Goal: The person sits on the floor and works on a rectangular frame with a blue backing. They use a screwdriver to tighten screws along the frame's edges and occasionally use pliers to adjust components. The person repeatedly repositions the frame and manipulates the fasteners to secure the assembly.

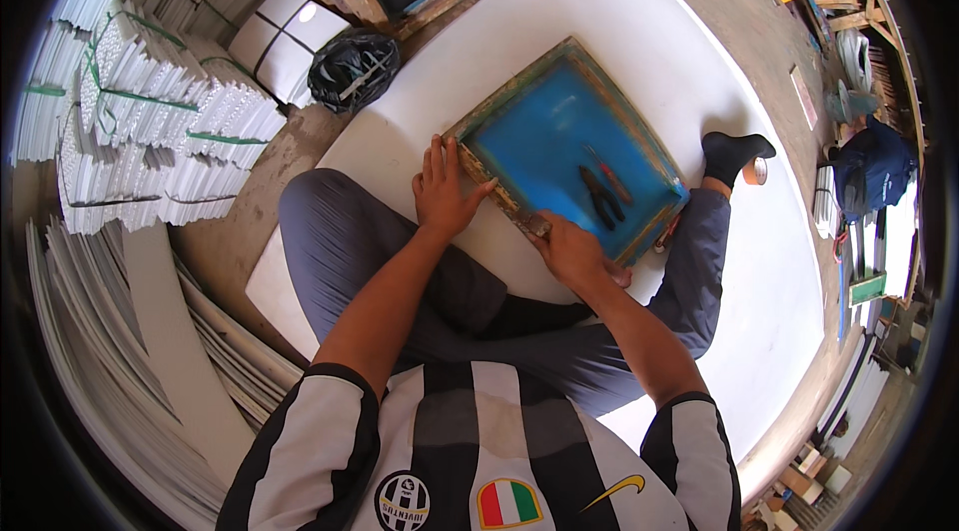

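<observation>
The fingers of the left hand (445, 193) lay a little spread, thumb stretched out to the side, against the near-left edge of a rectangular wooden frame (511, 81), its surface rough and flaked. The fingers of the right hand (572, 249) were curled around a short grey-brown piece with a blunt end (537, 225) (its full shape hidden by the grip) at the same edge.

The frame sat tilted to the view just ahead of the person, its smooth, taut blue sheet (539, 136) bearing black-handled pliers (600, 199) and, just beside them, a slim, pointed red-and-dark tool (612, 181).

Beneath spread a smooth white slab with rounded edges (559, 11), where the person sat, legs folded around the work. A roll of tape (756, 171) stood near a foot in a dark sock (737, 151). Beyond the slab, a crinkled black plastic bag (355, 71) slumped near strapped stacks of ridged white panels (150, 101).
</observation>
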The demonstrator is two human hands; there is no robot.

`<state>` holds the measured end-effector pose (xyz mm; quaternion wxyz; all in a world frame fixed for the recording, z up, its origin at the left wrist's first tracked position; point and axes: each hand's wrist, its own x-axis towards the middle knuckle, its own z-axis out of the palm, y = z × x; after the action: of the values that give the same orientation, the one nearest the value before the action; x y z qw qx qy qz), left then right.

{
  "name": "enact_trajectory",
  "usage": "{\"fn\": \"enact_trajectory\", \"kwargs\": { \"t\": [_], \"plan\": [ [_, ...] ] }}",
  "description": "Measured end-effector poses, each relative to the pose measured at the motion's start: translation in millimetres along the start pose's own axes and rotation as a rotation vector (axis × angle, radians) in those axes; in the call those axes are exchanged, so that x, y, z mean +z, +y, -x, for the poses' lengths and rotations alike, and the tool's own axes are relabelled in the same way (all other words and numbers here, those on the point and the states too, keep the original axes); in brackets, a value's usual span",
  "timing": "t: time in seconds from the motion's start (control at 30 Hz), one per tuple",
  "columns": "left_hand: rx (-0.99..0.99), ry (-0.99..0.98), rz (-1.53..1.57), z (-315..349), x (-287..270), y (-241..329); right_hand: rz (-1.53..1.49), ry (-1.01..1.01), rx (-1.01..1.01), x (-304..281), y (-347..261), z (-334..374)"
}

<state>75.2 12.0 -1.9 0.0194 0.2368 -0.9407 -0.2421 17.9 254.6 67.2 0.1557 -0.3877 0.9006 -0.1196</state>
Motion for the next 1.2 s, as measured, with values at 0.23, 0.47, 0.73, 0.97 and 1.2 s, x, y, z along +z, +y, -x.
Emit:
{"fn": "enact_trajectory", "kwargs": {
  "t": [0.23,0.47,0.73,0.97,1.2],
  "plan": [
    [-0.026,-0.039,-0.053,0,-1,0,0.024,-0.074,0.067,-4,-9,-2],
    [-0.006,0.008,-0.067,-2,3,-1,-0.006,-0.168,0.119,1,-4,-9],
    [0.001,0.043,-0.038,-1,9,-13,-0.102,-0.037,0.145,-4,-14,-29],
    [-0.022,0.044,-0.049,-2,8,-12,-0.132,0.045,0.125,5,-38,-58],
    [-0.021,0.052,-0.039,-1,11,-13,-0.052,-0.075,0.147,11,-36,-75]
  ]
}}
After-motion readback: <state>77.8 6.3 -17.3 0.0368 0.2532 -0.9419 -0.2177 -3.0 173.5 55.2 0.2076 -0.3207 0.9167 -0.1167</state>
